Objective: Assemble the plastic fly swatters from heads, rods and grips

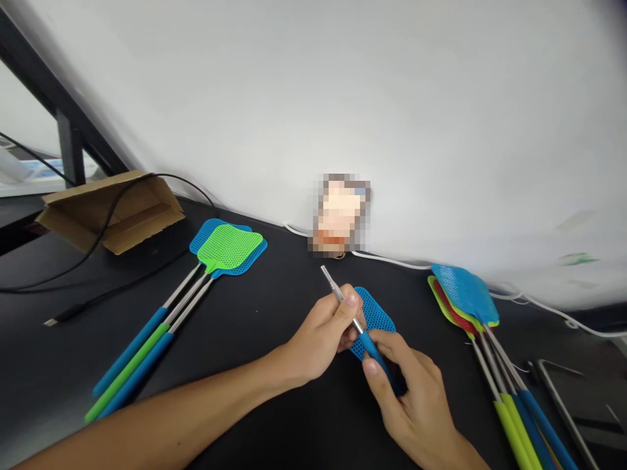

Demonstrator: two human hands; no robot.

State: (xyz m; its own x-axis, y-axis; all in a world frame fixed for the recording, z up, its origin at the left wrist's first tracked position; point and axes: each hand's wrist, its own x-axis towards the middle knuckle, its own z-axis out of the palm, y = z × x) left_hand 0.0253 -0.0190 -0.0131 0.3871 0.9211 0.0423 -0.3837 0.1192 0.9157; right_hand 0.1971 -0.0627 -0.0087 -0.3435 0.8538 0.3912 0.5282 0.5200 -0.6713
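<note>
My left hand (333, 323) pinches the metal rod of a blue-gripped fly swatter handle (373, 351) between thumb and fingers. My right hand (411, 391) is closed round its blue grip. The rod's bare tip points up and to the left, with no swatter head on it. Behind both hands is a blue mesh swatter head (376, 310), partly covered by them; whether a finger touches it I cannot tell. To the left lie fly swatters with a green head (229, 247) on top of blue ones. At the right, more swatters overlap under a blue head (463, 290).
A blurred upright object (340, 215), perhaps a phone, leans on the white wall. An open cardboard box (117, 215) and a black cable (112, 297) are at the left. White cable (392, 260) runs along the wall. A dark glossy device (582, 405) lies at right.
</note>
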